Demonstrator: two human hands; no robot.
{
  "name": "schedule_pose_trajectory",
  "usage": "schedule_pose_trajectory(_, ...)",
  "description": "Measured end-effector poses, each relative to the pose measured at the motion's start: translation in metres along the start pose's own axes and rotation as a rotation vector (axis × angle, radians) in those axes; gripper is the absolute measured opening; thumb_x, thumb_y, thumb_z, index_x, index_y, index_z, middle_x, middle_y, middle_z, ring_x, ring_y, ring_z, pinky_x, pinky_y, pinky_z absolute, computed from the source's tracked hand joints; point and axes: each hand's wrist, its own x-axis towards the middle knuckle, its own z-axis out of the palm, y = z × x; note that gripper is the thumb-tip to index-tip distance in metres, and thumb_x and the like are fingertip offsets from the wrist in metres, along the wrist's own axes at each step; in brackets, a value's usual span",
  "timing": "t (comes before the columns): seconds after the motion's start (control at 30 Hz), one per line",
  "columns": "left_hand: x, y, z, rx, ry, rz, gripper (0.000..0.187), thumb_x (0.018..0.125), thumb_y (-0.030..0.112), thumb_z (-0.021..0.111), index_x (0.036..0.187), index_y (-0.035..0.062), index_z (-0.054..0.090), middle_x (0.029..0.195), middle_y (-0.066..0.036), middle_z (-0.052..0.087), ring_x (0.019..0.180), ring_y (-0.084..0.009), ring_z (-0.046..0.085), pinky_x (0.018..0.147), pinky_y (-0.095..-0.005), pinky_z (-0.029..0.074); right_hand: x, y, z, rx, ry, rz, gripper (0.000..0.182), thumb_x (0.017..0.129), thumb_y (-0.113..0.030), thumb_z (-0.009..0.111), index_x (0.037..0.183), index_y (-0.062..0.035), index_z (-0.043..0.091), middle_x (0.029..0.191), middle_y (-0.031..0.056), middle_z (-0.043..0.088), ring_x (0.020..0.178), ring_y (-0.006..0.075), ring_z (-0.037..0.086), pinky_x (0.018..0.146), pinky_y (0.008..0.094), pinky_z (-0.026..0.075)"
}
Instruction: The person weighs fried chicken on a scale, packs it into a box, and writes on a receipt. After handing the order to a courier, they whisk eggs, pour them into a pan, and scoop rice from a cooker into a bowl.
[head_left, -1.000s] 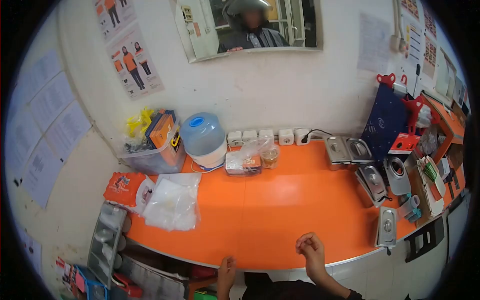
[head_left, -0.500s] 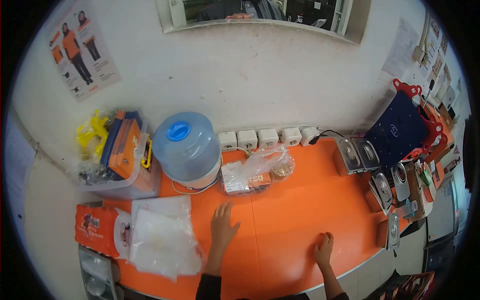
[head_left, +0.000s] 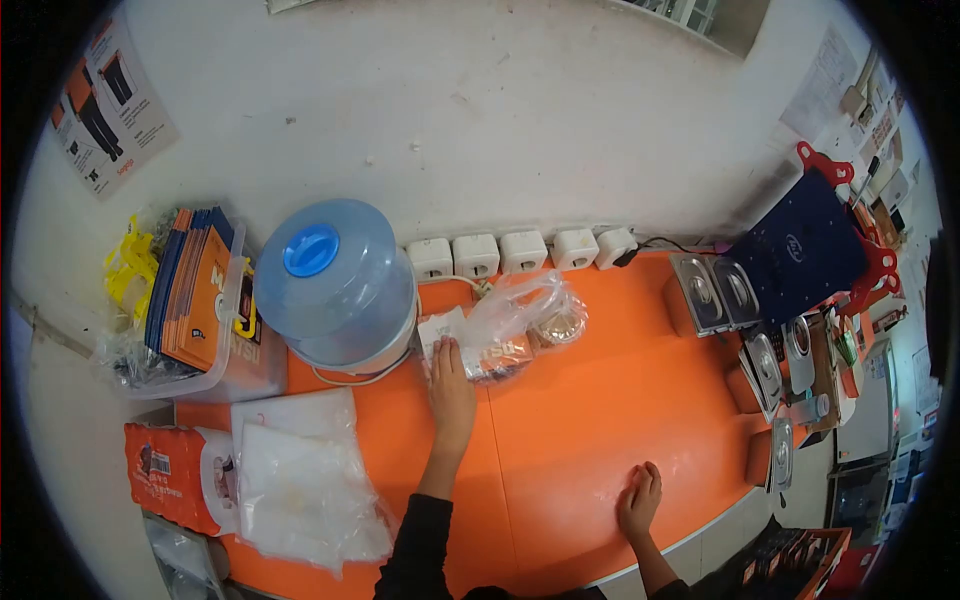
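My left hand (head_left: 452,390) reaches forward over the orange table. Its fingers are stretched out and touch the white paper (head_left: 440,328) at the left side of a clear plastic bag (head_left: 520,310). Inside that bag are a printed orange-and-white pack and a round container (head_left: 558,324) with a light lid. My right hand (head_left: 640,500) rests on the table's near right part, fingers loosely bent, with nothing visible in it.
A blue water bottle (head_left: 330,285) stands upside down left of the bag. Further left are a clear bin (head_left: 262,365) of folders, flat plastic bags (head_left: 310,490) and an orange pack (head_left: 175,480). Sockets (head_left: 522,252) line the wall; lidded metal containers (head_left: 697,290) stand right.
My left hand has moved forward from the bare tabletop to the paper by the plastic bag. My right hand stays near the same spot. The camera view has tilted down and shifted.
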Motion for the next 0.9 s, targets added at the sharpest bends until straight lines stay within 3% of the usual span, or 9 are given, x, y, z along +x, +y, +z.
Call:
schedule_pose_trajectory(0.2, 0.004, 0.005, 0.0, -0.003, -0.001, -0.043, 0.045, 0.076, -0.001, 0.048, 0.12, -0.0033, 0.041, 0.126, -0.015, 0.042, 0.122, -0.0286, 0.037, 0.102, -0.043, 0.027, 0.0, 0.006, 0.003, 0.046, -0.021, 0.025, 0.035, 0.076, -0.006, 0.046, 0.11, 0.0009, 0.048, 0.12, 0.0219, 0.043, 0.109, 0.0378, 0.042, 0.089, 0.0447, 0.034)
schedule_pose_trajectory(0.73, 0.0, 0.008, 0.008, 0.043, 0.044, -0.034, 0.043, 0.079, 0.001, 0.046, 0.121, -0.0032, 0.04, 0.123, -0.014, 0.044, 0.123, -0.0281, 0.035, 0.1, -0.0425, 0.029, -0.002, 0.004, 0.002, 0.004, -0.007, 0.023, 0.035, 0.075, -0.006, 0.047, 0.109, -0.0008, 0.048, 0.12, 0.0211, 0.043, 0.109, 0.0371, 0.042, 0.089, 0.0439, 0.035)
schedule_pose_trajectory(0.9, -0.006, 0.015, 0.025, 0.469, 0.138, -0.034, 0.042, 0.081, 0.007, 0.048, 0.122, -0.0024, 0.04, 0.127, -0.012, 0.042, 0.125, -0.0237, 0.035, 0.101, -0.0388, 0.029, -0.002, 0.003, 0.001, -0.002, 0.0, 0.02, 0.035, 0.075, -0.007, 0.047, 0.11, -0.0008, 0.048, 0.12, 0.0214, 0.043, 0.108, 0.037, 0.042, 0.088, 0.0443, 0.035)
